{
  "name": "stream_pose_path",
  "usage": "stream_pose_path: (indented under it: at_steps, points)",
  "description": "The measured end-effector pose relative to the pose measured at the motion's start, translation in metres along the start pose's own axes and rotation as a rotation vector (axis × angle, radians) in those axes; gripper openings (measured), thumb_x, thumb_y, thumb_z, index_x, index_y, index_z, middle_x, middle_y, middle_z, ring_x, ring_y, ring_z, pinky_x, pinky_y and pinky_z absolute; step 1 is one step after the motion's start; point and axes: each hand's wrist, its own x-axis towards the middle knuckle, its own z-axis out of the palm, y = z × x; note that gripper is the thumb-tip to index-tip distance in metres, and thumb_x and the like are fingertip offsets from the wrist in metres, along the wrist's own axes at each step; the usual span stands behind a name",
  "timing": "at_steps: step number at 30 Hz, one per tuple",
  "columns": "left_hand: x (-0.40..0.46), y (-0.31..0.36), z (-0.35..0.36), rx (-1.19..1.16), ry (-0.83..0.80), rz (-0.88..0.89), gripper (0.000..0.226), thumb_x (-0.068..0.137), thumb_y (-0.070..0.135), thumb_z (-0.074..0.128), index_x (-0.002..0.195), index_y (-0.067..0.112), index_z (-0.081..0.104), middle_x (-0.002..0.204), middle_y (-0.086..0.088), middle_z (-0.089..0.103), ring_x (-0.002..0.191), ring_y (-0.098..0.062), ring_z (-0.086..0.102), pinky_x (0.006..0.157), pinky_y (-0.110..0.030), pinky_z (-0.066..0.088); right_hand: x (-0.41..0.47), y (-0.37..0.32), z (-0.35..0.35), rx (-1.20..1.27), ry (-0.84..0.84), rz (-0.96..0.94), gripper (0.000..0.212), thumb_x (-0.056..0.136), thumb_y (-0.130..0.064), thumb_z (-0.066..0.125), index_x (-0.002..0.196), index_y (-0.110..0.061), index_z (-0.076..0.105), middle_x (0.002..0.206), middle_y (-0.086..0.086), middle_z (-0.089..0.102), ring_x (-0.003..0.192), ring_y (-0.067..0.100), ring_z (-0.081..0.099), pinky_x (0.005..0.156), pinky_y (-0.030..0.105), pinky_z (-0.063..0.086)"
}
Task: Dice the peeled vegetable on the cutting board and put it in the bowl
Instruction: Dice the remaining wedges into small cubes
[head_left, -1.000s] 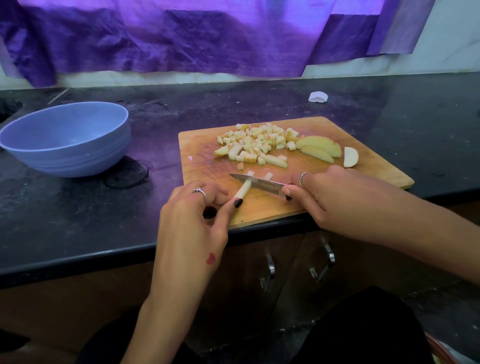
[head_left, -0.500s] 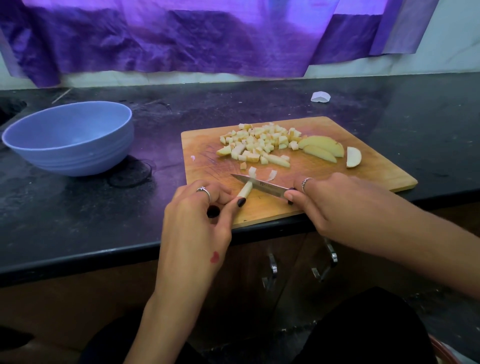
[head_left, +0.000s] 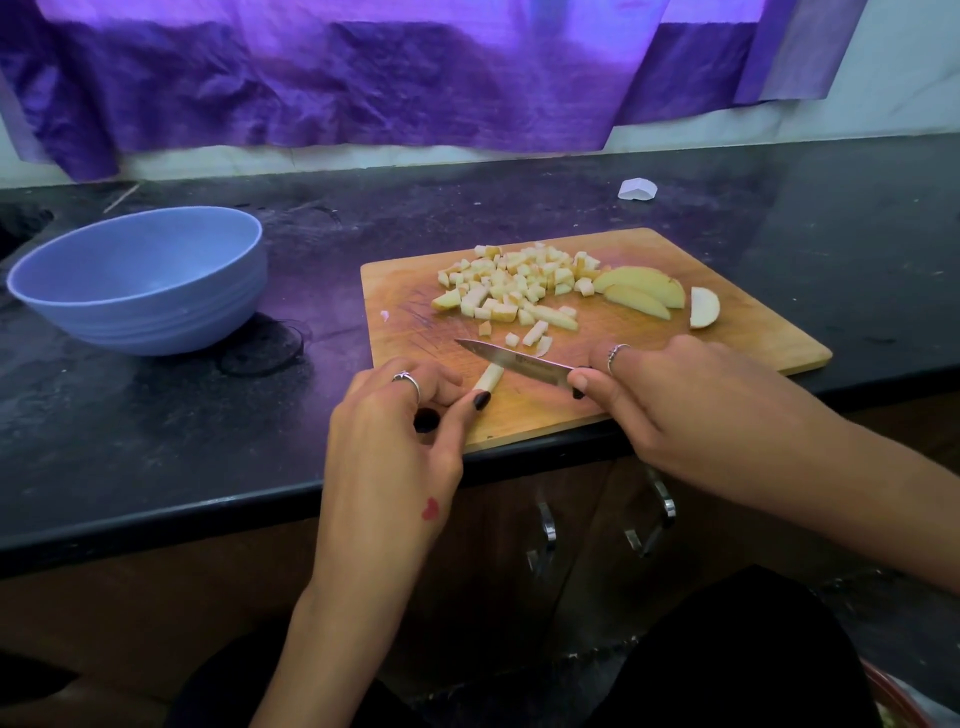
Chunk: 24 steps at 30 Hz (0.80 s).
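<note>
Head view: the blue bowl (head_left: 140, 278) stands left of the cutting board (head_left: 753, 338), still without dice. Most of the vegetable lies diced in a pile (head_left: 519, 283); slices (head_left: 641, 291) wait uncut. The right hand (head_left: 670, 410) grips the knife (head_left: 511, 359), tip pointing left. The left hand (head_left: 400, 431) pinches a stick (head_left: 489, 378) whose long axis runs toward the pile.

The cutting board (head_left: 737, 332) is bare wood, matt and scored with knife marks. The knife (head_left: 511, 359) has a bright, polished metal blade. The table (head_left: 156, 415) looks like dark stone, faintly glossy but dusty. The bowl (head_left: 140, 280) at left looks like smooth matt plastic. Crinkled purple cloth (head_left: 363, 78) hangs along the top.
</note>
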Motion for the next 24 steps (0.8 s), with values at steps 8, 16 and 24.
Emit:
stream_pose_path:
  at_steps: [8,16,24]
  points:
    - [0.000,-0.001,0.000,0.002,-0.014,-0.004,0.007,0.082,0.022,0.070,0.075,0.021,0.070,0.086,0.015,0.067,0.087,-0.007,0.056,0.075,-0.007,0.038,0.006,-0.001,-0.010,-0.051,-0.082,0.044,0.041,0.096,-0.053,0.019,0.070,-0.024,0.032,0.065,-0.005,0.045,0.055,0.008,0.043,0.047,0.025,0.029]
    - [0.001,-0.001,0.000,0.001,0.004,0.002,0.008,0.081,0.019,0.072,0.074,0.017,0.070,0.088,0.015,0.065,0.087,-0.008,0.056,0.074,-0.003,0.036,-0.003,-0.003,-0.008,0.028,0.007,0.043,0.039,0.092,-0.055,0.019,0.067,-0.029,0.033,0.060,-0.006,0.046,0.051,0.008,0.045,0.046,0.025,0.030]
    - [0.000,0.000,-0.001,-0.014,0.004,0.017,0.011,0.082,0.019,0.072,0.072,0.016,0.070,0.087,0.011,0.065,0.086,-0.008,0.056,0.074,-0.008,0.038,0.007,-0.007,-0.001,0.073,-0.055,-0.009,0.042,0.094,-0.053,0.022,0.065,-0.026,0.036,0.060,-0.004,0.045,0.050,0.008,0.043,0.048,0.025,0.029]
